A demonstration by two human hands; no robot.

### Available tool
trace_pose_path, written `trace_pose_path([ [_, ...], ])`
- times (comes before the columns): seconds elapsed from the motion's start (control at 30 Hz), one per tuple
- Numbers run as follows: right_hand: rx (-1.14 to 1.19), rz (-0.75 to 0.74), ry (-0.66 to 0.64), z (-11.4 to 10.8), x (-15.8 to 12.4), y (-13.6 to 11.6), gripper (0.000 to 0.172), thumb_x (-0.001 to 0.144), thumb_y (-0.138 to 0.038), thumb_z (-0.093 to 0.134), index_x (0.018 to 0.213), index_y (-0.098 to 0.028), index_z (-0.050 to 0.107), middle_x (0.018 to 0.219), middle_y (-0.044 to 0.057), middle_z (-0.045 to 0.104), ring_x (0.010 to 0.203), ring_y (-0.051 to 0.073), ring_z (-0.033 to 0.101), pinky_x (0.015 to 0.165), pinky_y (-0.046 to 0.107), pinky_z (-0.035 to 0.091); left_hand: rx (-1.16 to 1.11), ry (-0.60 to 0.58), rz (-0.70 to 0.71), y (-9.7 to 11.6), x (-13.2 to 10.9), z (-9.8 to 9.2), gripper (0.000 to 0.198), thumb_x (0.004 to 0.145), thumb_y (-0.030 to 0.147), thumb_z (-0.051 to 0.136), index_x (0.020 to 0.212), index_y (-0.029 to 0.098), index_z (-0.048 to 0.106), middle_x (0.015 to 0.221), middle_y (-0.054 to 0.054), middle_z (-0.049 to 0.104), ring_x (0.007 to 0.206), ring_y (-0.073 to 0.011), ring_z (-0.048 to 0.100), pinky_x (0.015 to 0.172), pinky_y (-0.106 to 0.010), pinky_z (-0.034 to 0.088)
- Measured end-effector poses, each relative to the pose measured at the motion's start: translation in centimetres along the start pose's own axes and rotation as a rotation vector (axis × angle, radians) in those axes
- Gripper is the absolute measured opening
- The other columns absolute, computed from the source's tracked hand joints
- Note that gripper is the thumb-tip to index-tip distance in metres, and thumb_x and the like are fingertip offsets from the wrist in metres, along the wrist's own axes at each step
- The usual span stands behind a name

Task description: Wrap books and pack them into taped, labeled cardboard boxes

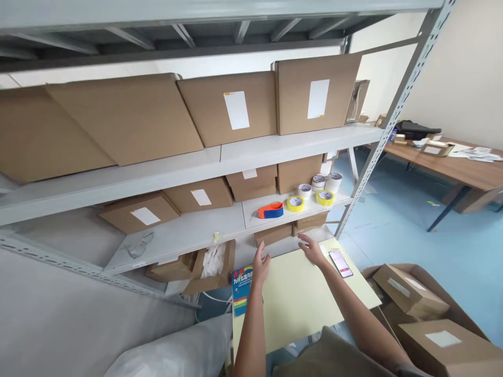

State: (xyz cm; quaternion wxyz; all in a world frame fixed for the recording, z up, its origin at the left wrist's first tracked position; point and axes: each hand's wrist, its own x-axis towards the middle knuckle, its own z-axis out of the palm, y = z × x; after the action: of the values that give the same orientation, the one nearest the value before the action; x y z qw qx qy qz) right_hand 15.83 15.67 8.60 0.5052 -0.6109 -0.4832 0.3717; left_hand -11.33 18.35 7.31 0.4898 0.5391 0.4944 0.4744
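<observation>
My left hand point(261, 266) is raised over the pale yellow tabletop point(294, 298), fingers stretched and holding nothing. Partly behind my left forearm lies a blue book point(240, 288) with a colourful cover. Over the far right part of the same tabletop, my right hand point(310, 249) is held with its fingers apart and nothing in them. A phone point(340, 263) with a lit screen rests just right of my right wrist. On the shelf beyond my hands sit an orange and blue tape dispenser point(271, 210), a yellow tape roll point(295, 203) and another yellow tape roll point(325, 197).
Grey metal shelving point(251, 152) holds several cardboard boxes point(228, 107). White tape rolls point(334, 183) stand at the shelf's right end. An opened carton point(214, 262) holds white items. More boxes point(412, 290) are at lower right, and a wooden table point(456, 166) stands behind.
</observation>
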Motion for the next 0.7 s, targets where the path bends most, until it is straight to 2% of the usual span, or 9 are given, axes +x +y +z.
trace_pose_path([
  [0.07,-0.025,-0.030,-0.023,-0.2,2.4,-0.5,0.047,0.085,-0.034,0.070,0.131,-0.029,0.076,0.142,0.010,0.072,0.135,0.035,0.064,0.113,0.056,0.052,0.015,0.007,0.007,0.8,0.7,1.0,0.077,0.085,0.060,0.079,0.153,0.029,0.058,0.163,-0.016,0.052,0.149,-0.0364,0.052,0.113,-0.045,0.050],
  [0.17,-0.087,-0.121,-0.080,0.4,7.1,-2.1,0.049,0.082,-0.028,0.071,0.131,-0.029,0.077,0.142,0.009,0.072,0.136,0.035,0.064,0.117,0.054,0.050,0.055,0.048,-0.005,1.1,0.9,1.3,0.077,0.085,0.059,0.078,0.153,0.030,0.058,0.162,-0.016,0.054,0.145,-0.0357,0.056,0.112,-0.045,0.051],
  [0.3,-0.182,-0.297,-0.191,2.8,13.9,-5.6,0.052,0.081,-0.026,0.075,0.133,-0.029,0.076,0.140,0.009,0.073,0.139,0.036,0.061,0.123,0.049,0.043,0.117,0.147,-0.061,0.6,-0.4,0.6,0.075,0.086,0.058,0.074,0.153,0.030,0.059,0.156,-0.017,0.060,0.135,-0.0349,0.064,0.106,-0.045,0.054],
  [0.4,-0.377,-0.330,-0.312,5.1,17.4,-7.5,0.060,0.081,-0.023,0.077,0.140,-0.026,0.071,0.143,0.014,0.072,0.140,0.039,0.061,0.123,0.050,0.042,0.150,0.218,-0.090,0.1,-1.9,0.0,0.071,0.086,0.055,0.072,0.152,0.031,0.061,0.152,-0.017,0.063,0.131,-0.0336,0.067,0.105,-0.045,0.055],
  [0.47,-0.531,-0.350,-0.352,6.5,18.6,-7.7,0.063,0.082,-0.019,0.075,0.144,-0.022,0.068,0.147,0.019,0.068,0.143,0.039,0.058,0.125,0.051,0.037,0.156,0.258,-0.093,-0.2,-2.9,-0.4,0.067,0.088,0.054,0.071,0.150,0.030,0.062,0.150,-0.017,0.064,0.129,-0.0316,0.068,0.105,-0.044,0.055],
  [0.57,-0.712,-0.371,-0.315,7.8,18.9,-7.3,0.056,0.086,-0.010,0.065,0.142,-0.019,0.068,0.143,0.022,0.070,0.141,0.037,0.059,0.129,0.052,0.025,0.143,0.292,-0.100,-0.3,-4.2,-1.1,0.066,0.089,0.055,0.070,0.148,0.027,0.063,0.149,-0.018,0.065,0.126,-0.0295,0.069,0.105,-0.042,0.055],
  [0.7,-0.800,-0.322,-0.279,7.7,17.9,-7.0,0.042,0.091,-0.009,0.060,0.130,-0.018,0.074,0.131,0.022,0.075,0.126,0.036,0.067,0.125,0.052,0.028,0.117,0.272,-0.095,0.4,-5.2,-2.5,0.065,0.088,0.055,0.073,0.146,0.026,0.065,0.146,-0.017,0.067,0.121,-0.0278,0.071,0.105,-0.041,0.055],
])
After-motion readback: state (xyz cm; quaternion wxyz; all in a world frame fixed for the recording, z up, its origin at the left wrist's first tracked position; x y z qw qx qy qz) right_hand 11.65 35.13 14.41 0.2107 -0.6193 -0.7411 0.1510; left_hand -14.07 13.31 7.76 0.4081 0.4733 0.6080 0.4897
